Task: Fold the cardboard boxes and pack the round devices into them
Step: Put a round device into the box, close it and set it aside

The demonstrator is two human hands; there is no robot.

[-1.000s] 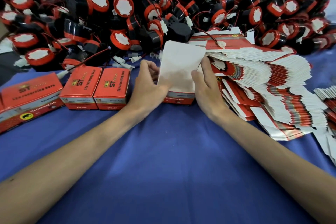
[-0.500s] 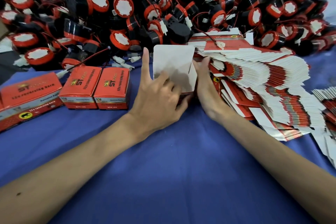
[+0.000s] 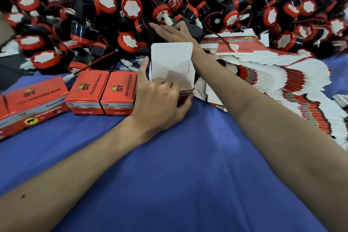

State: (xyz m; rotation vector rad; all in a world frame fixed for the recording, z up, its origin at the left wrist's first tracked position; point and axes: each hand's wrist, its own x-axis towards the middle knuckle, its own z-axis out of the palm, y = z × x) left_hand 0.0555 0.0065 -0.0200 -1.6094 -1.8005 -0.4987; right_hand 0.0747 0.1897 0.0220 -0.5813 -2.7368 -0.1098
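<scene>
An open cardboard box (image 3: 171, 56) stands upright on the blue cloth, its white lid flap raised and its red printed base low down. My left hand (image 3: 160, 98) grips the box from the front, thumb round its lower right corner and index finger up along its left side. My right hand (image 3: 175, 31) reaches past the box into the heap of round red-and-black devices (image 3: 130, 7). Its fingers are spread flat over a dark device (image 3: 196, 31), and whether they hold it is unclear.
Two closed red boxes (image 3: 86, 92) (image 3: 118, 91) stand left of the open one, with a larger red carton (image 3: 35, 98) further left. A fanned stack of flat unfolded boxes (image 3: 273, 73) lies to the right. Blue cloth (image 3: 188, 175) covers the table in front.
My right hand has left the box and moved up and back into the device heap. My left hand has shifted round the box's front, and the box now stands open.
</scene>
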